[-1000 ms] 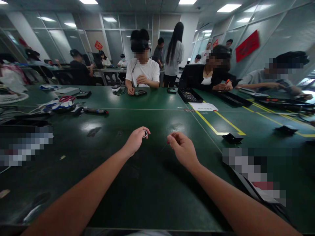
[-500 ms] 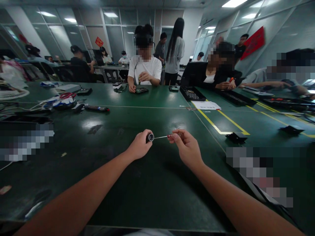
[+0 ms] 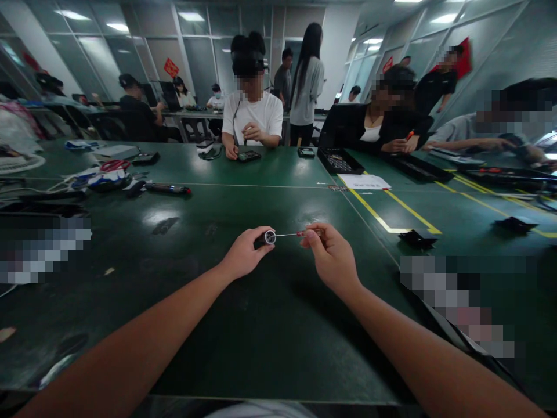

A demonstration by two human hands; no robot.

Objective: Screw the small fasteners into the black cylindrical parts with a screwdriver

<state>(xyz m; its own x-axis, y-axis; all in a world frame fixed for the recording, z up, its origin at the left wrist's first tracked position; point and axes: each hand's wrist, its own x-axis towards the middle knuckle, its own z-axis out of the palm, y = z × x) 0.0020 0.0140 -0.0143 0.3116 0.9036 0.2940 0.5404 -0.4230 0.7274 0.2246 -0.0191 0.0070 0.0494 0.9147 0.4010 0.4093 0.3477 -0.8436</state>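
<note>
My left hand (image 3: 247, 253) is closed around a short black cylinder (image 3: 270, 237) whose silvery round open end faces me. In my right hand (image 3: 333, 252) is a thin screwdriver (image 3: 289, 234), its reddish, see-through handle pinched between thumb and fingers. The metal shaft points left, and its tip reaches the rim of the cylinder's open end. Whether the tip touches a screw there is too small to tell. Both hands are held over the middle of the green table (image 3: 243, 348).
At the left lie a black pen-like tool (image 3: 167, 188), red-handled scissors (image 3: 115, 165) and cables. A white paper (image 3: 363, 182) and black trays (image 3: 339, 161) lie at the right, near a small black part (image 3: 416, 238). Across the table a person in white (image 3: 252, 119) works on a small device.
The cylinder's open end has turned a little more toward me and both hands sit slightly higher in view. The screwdriver shaft stays at the cylinder's rim.
</note>
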